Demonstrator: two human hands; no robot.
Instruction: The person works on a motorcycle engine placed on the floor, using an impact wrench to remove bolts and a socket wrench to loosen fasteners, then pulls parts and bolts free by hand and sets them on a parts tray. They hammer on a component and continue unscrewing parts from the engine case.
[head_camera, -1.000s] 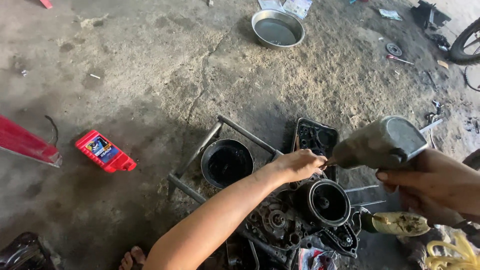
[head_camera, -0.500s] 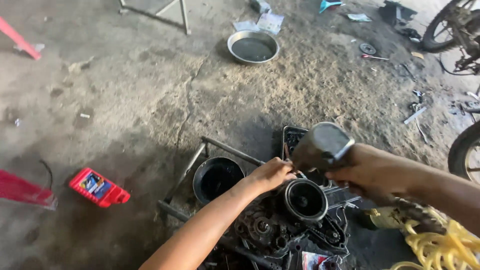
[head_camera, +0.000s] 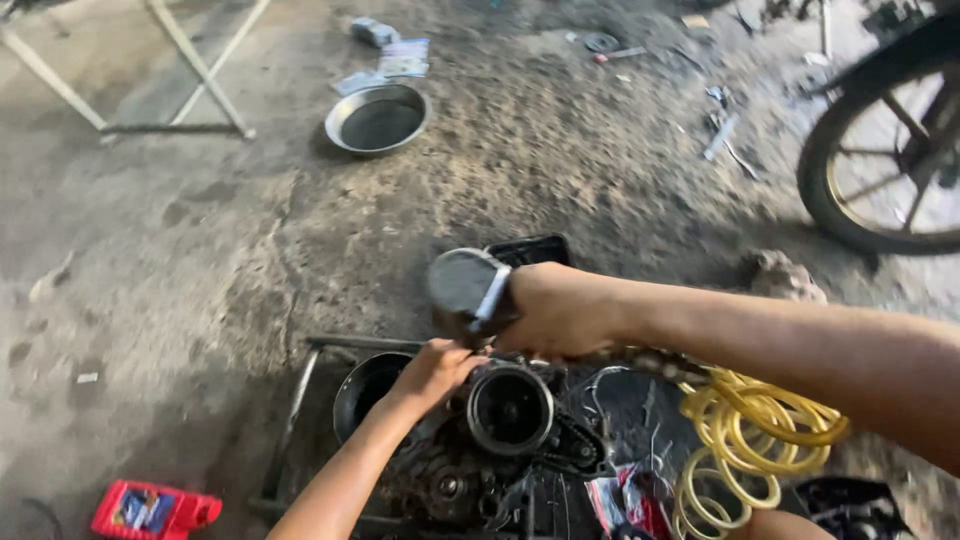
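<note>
Floor (head_camera: 200, 260): bare, stained concrete of a workshop, running out on every side of the engine.
Motorcycle wheel (head_camera: 880, 160): spoked and tyred, well up and right of the engine, cut by the frame edge.
Engine (head_camera: 500, 440): a stripped, oily motorcycle engine on a metal stand low in the frame, its round bore facing up.
Yellow coiled hose (head_camera: 760, 440): looped just right of the engine, under the right forearm.
Steel bowl (head_camera: 378, 118): round and shallow, well above and left of the engine.
Cylinder part (head_camera: 465, 285): a grey metal cylinder-shaped piece held just above the engine; its long axis tilts up and to the left, away from the bore.
Right hand (head_camera: 560, 310): fingers curled tight round the lower end of the cylinder part, carrying its weight; this hand is the nearer to it.
Left hand (head_camera: 435, 370): resting on the engine's upper edge just left of the bore, below the cylinder part; whether the fingertips pinch anything cannot be told.
Red bottle (head_camera: 150, 508): a flat red plastic container lying on the floor, well left of the engine.
</note>
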